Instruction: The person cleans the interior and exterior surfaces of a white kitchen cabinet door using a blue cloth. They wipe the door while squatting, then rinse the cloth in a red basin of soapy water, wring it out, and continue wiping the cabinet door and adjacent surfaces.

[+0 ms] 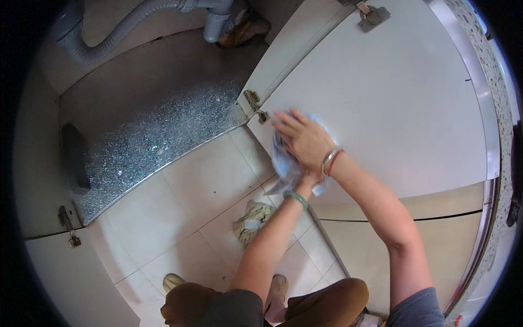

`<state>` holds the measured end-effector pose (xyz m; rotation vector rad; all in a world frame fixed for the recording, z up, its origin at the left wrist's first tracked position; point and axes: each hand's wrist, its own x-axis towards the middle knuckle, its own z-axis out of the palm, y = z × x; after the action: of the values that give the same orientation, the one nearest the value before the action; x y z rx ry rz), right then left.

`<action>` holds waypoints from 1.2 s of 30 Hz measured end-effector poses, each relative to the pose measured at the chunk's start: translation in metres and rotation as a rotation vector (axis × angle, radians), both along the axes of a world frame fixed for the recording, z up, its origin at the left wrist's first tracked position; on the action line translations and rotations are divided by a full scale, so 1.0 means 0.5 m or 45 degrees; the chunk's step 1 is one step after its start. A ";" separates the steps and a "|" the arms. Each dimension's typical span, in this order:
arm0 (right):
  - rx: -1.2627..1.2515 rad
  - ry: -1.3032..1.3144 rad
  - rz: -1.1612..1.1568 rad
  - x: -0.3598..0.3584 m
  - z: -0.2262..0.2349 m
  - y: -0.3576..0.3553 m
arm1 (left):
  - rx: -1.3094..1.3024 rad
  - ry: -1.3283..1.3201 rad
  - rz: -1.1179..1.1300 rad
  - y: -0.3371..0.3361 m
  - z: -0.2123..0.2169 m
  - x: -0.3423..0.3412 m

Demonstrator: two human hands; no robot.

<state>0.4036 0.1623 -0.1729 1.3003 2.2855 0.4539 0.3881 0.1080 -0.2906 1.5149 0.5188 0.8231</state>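
A light blue and white cloth (283,162) is against the inner face of an open white cabinet door (381,109), near its hinge. My right hand (308,139), with a silver bracelet and a red string at the wrist, lies over the cloth. Its fingers are stretched out and somewhat blurred. My left hand (312,177), with a green bangle on its wrist, reaches in beneath the right one. The right hand and the cloth hide most of it, so its fingers do not show.
Left, an open under-sink cabinet has a speckled, shiny floor (158,141) and a grey drain hose (109,43) above. A crumpled greenish cloth (255,220) lies on the tiled floor (180,196). Another cabinet door (71,278) stands lower left. A speckled countertop edge (493,82) runs along the right.
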 end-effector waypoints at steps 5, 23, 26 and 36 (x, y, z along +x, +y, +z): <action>-0.135 -0.109 -0.198 -0.008 0.023 -0.170 | -0.232 0.002 -0.234 -0.160 0.020 0.017; 0.615 -0.228 -0.264 -0.066 0.107 -0.001 | -0.412 0.097 1.009 0.070 0.018 -0.052; 0.760 -0.168 -0.112 -0.079 0.146 0.085 | -0.466 -0.348 0.828 0.081 0.097 -0.050; 0.663 0.042 -0.284 -0.097 0.191 0.191 | 0.291 -0.464 0.884 0.158 0.250 -0.079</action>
<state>0.3551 0.2579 -0.0776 1.7926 2.0851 0.9975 0.3485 0.1872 -0.1656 1.3416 0.7028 1.7084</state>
